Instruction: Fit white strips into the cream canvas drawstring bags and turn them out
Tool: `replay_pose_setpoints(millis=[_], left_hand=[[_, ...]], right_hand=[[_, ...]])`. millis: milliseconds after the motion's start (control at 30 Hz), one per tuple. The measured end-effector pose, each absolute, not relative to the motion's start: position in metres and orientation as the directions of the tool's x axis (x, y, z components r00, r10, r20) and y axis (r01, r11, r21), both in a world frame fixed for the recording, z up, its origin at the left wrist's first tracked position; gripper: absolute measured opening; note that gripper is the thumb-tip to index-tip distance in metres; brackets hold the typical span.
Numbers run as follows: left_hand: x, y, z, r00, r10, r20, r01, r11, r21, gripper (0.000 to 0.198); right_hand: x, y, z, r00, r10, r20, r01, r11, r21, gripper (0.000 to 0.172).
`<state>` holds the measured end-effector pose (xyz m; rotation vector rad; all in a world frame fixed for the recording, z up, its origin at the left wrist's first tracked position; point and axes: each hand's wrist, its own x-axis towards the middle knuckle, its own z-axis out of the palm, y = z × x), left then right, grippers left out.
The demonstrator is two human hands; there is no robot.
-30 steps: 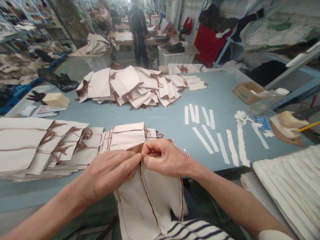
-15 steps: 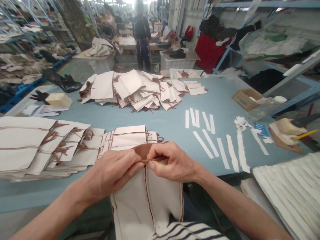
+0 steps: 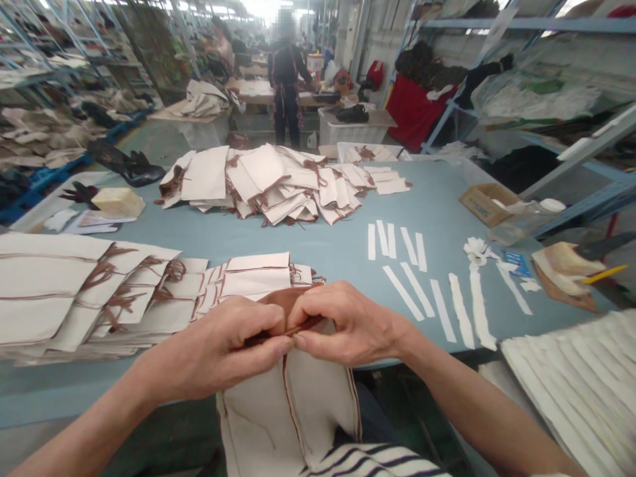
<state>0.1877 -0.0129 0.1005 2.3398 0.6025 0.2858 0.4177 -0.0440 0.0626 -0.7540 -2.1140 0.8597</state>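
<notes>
A cream fabric piece [image 3: 320,391] with a dark brown seam down its middle hangs in front of me, over my lap. Its top edge is brown and curves open to a brown inner side. My left hand [image 3: 213,348] pinches that edge between thumb and fingers, left of the seam. Close beside it, my right hand [image 3: 348,324] pinches the same edge, the two thumb tips nearly meeting above the seam. What lies right under the fingertips is hidden. Just beyond my hands lies a small stack of similar cream pieces [image 3: 256,271].
A large stack of cream pieces [image 3: 44,285] lies left on the blue table [image 3: 338,248], with a heap [image 3: 258,172] farther back. White strips [image 3: 410,291] are spread on the right, near a cardboard box [image 3: 487,202] and a yellow-handled tool [image 3: 603,274]. A person [image 3: 285,86] stands beyond.
Both hands have shifted slightly along the brown edge, and my left thumb now lies straighter toward the right thumb. The held piece has tilted and moved a little left.
</notes>
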Motion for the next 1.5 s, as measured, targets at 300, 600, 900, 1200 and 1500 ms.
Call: replay_pose_setpoints(millis=[300,600,900,1200,1500], left_hand=[[0.16,-0.037,0.059,0.647,0.753,0.12,0.37,-0.447,0.814,0.042],[0.134,-0.015,0.074,0.722,0.655,0.224,0.407,-0.663,0.628,0.023],[0.183,-0.026,0.098,0.781,0.567,0.264,0.222,-0.646,0.73,0.014],[0.195,-0.023,0.085,0.813,0.57,0.117,0.217,-0.484,0.848,0.022],[0.194,-0.032,0.084,0.758,0.644,0.106,0.251,-0.437,0.864,0.025]], right_hand=[[0.458,-0.028,0.03,-0.51,0.827,0.235,0.278,0.417,-0.865,0.027],[0.438,-0.044,0.074,-0.509,0.763,0.397,-0.001,0.461,-0.887,0.026],[0.423,-0.048,0.082,-0.575,0.665,0.477,0.055,0.613,-0.788,0.027],[0.428,-0.047,0.053,-0.559,0.735,0.384,0.101,0.519,-0.849,0.034],[0.415,-0.056,0.057,-0.469,0.784,0.407,0.242,0.557,-0.794,0.041]])
